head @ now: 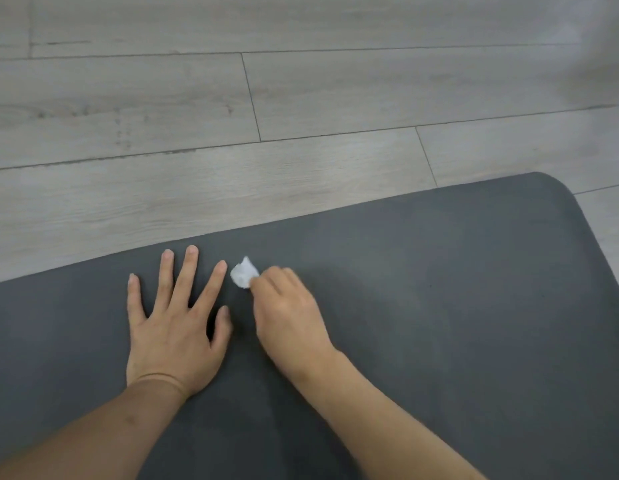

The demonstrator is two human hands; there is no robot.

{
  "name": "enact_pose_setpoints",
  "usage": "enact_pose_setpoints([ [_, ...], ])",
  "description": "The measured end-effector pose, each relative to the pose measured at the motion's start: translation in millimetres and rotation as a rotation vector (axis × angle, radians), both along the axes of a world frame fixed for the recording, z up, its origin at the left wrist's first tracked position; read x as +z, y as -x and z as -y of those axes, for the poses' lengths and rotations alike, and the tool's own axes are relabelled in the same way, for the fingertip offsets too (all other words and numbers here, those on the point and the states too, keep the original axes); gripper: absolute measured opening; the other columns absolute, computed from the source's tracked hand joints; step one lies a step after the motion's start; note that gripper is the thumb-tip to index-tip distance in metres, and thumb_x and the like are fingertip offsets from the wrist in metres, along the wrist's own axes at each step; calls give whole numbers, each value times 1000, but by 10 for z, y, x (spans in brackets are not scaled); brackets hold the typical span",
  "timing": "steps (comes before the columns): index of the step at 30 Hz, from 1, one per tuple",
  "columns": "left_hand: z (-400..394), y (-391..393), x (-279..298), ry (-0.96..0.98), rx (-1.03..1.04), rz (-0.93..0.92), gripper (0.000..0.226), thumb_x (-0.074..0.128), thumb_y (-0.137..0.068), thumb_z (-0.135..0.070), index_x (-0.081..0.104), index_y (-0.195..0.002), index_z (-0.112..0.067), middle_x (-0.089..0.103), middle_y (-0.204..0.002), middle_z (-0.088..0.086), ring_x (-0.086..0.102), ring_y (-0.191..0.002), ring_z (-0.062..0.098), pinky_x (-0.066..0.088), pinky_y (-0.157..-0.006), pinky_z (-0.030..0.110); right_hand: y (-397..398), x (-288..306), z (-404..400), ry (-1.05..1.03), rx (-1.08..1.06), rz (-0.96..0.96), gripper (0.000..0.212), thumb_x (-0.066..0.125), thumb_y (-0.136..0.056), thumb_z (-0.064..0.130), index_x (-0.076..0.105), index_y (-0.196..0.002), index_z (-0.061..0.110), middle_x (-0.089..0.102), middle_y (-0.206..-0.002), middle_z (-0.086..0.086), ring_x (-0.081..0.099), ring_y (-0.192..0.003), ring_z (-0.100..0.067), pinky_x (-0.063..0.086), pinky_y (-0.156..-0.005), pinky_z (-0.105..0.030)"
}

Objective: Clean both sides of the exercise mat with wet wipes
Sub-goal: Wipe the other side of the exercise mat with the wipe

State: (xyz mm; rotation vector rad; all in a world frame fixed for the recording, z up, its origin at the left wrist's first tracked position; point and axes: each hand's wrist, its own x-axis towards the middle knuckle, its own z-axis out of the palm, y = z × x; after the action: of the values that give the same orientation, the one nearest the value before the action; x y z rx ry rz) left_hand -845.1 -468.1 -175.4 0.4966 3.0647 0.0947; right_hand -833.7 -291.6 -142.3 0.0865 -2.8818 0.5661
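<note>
Wipe [244,273] in right hand [287,313] on mat [457,289]

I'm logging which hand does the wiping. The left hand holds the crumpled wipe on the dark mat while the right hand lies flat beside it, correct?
Not quite: the hands are swapped. The head view shows the right hand holding the crumpled wipe on the dark mat, while the left hand lies flat beside it.
</note>
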Motion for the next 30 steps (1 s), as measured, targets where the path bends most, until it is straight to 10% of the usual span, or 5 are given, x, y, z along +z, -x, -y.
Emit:
enact_pose_setpoints([
  [2, -7, -1, 12, -1, 2, -10, 65, 33, -96, -46, 41, -158, -29, 19, -172, 7, 10, -160, 31, 9, -122, 68, 7, -24, -332, -37, 73, -1, 17, 57, -84, -4, 53, -78, 11, 50, -80, -9, 47, -74, -30, 43, -65, -41],
  [9, -12, 2, 25, 25, 12, -10, 65, 33, -96, -47, 42, -158, -30, 19, -172, 7, 10, -160, 31, 8, -123, 68, 120, 132, -1586, -67, -699, -38, 15, 53, -89, -1, 54, -76, 5, 54, -79, -14, 54, -71, -39, 38, -63, -41],
  [16, -11, 8, 30, 18, 11, 4, 66, 31, -95, -47, 41, -158, -30, 19, -172, 7, 10, -160, 31, 7, -123, 68, -190, -34, -253, -62, 27, 3, 15, 53, -82, -3, 53, -77, 12, 50, -79, -8, 46, -73, -27, 40, -65, -37],
  [23, -22, 6, 33, 19, 17, 1, 65, 31, -97, -47, 41, -158, -30, 20, -171, 8, 10, -160, 32, 8, -122, 68, -145, 148, -1810, -107, -740, -1, 15, 53, -89, -2, 53, -76, 5, 53, -79, -15, 52, -71, -39, 36, -64, -41],
  [30, -18, 11, 47, 12, 9, 4, 66, 31, -96, -47, 42, -158, -29, 19, -172, 8, 10, -160, 32, 7, -123, 68, -374, -57, -154, 19, -11, 27, 16, 54, -86, -5, 57, -80, 9, 49, -79, -7, 45, -72, -26, 38, -65, -35],
])
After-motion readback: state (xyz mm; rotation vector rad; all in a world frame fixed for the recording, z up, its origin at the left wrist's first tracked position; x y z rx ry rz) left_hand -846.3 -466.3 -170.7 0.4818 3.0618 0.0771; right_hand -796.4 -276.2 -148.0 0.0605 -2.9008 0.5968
